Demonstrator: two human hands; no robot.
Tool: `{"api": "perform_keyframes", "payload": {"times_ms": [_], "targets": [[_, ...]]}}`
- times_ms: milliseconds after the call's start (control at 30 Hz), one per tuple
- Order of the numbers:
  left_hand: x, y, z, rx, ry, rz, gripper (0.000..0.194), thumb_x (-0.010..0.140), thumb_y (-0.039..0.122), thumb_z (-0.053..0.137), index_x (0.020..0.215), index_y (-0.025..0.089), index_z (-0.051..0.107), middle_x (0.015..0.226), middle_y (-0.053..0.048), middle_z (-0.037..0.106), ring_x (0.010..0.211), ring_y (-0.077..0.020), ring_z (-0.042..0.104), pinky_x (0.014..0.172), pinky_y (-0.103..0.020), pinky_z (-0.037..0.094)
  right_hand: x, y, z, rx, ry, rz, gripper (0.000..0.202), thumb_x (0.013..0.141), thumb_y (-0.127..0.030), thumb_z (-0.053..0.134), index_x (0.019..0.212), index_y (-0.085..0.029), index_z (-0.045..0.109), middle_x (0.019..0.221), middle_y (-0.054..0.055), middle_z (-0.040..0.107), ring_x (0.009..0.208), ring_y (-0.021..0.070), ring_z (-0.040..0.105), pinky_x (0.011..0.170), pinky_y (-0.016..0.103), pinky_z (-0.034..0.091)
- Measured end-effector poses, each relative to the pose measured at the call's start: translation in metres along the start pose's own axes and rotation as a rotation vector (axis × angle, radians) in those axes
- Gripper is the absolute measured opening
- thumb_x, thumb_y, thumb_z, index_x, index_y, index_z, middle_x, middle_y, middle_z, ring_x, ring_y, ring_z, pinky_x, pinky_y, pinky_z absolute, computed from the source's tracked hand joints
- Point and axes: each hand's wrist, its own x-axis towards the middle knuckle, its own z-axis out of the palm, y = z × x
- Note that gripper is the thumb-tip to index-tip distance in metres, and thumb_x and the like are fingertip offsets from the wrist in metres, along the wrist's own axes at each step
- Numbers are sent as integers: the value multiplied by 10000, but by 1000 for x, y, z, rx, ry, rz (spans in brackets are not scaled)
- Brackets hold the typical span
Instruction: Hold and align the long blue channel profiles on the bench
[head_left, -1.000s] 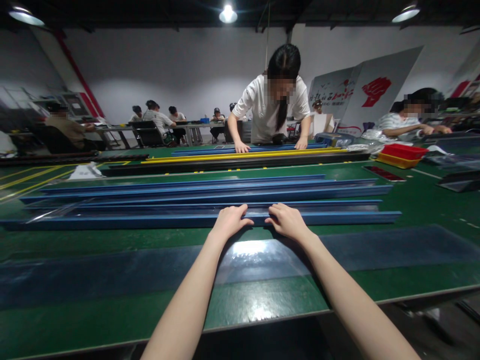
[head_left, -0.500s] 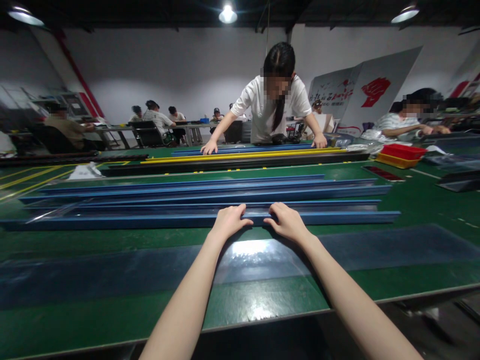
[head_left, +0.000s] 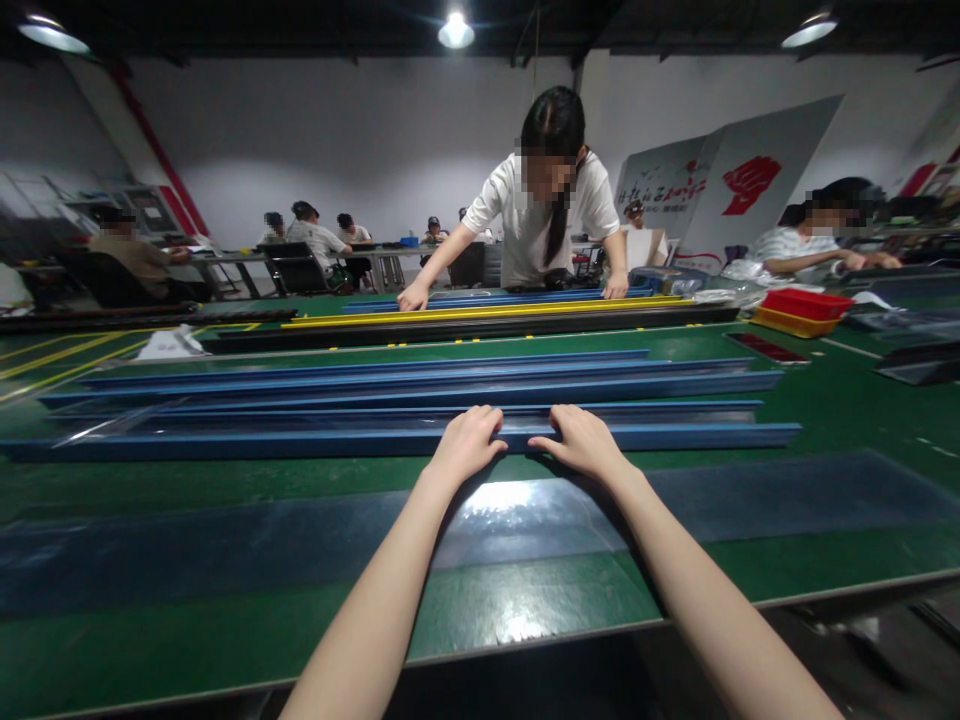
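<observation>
A long blue channel strip (head_left: 300, 440) with raised edges lies crosswise on the green table, a clear layer inside it. My left hand (head_left: 466, 443) is closed over its near edge, thumb on the front side and fingers reaching inside. Just to the right, my right hand (head_left: 586, 440) grips the same edge in the same way, with a short gap between the two thumbs. The fingertips inside the channel are partly hidden. Another blue channel strip (head_left: 600, 386) lies right behind. Under my forearms a clear plastic strip (head_left: 285, 545) is flat on the table.
Across the green table (head_left: 510, 605), a co-worker (head_left: 555, 200) leans with both hands over blue strips behind yellow and black profiles (head_left: 480, 324). Red and yellow trays (head_left: 802, 308) and a red-screened phone (head_left: 766, 348) are at right. White crumpled paper (head_left: 171, 343) sits at left.
My left hand has shifted slightly right along the blue channel strip; my right hand has moved only a little. The co-worker's hand on the right side of the view has moved inward.
</observation>
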Motion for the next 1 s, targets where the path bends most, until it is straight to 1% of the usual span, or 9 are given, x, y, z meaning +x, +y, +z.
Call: {"api": "perform_keyframes", "payload": {"times_ms": [100,267,467,567,733,1000], "targets": [[0,2,2,-22,16,29,151,766,272,581,879,214,499,944,-24,556,929,-181,493,796,-280,384,0,0,0,1,2,-10,408,780,-586,445,789,-183,510,813,75,610,751,196,551,623,272,329],[0,1,6,-14,32,42,134,778,257,565,875,200,491,943,-34,550,911,-183,490,779,-283,396,0,0,-1,7,17,-21,410,784,-585,441,790,-181,511,815,72,612,750,194,553,615,269,328],[1,2,4,-3,-30,22,130,798,255,536,916,209,506,985,-35,573,964,-184,504,828,-289,394,-1,-1,-3,-33,-19,-28,419,802,-579,415,798,-178,538,812,77,627,770,199,562,621,273,333],[1,3,4,9,-66,28,137,813,245,513,943,202,514,992,-44,590,971,-190,527,822,-286,402,-1,-2,-3,-68,-49,-47,422,828,-561,379,789,-181,560,838,83,639,820,204,566,646,273,338],[1,3,4,14,-78,36,160,820,249,506,974,208,514,1004,-40,610,967,-189,555,799,-272,412,-2,-2,-3,-50,-76,-33,427,837,-556,365,797,-187,577,877,72,641,824,189,572,637,264,345],[2,1,7,49,-57,78,163,821,260,508,965,192,535,994,-55,629,962,-210,561,795,-301,419,-4,-2,-1,3,11,-79,388,833,-532,398,850,-186,573,921,64,611,875,195,530,701,272,365]]}}
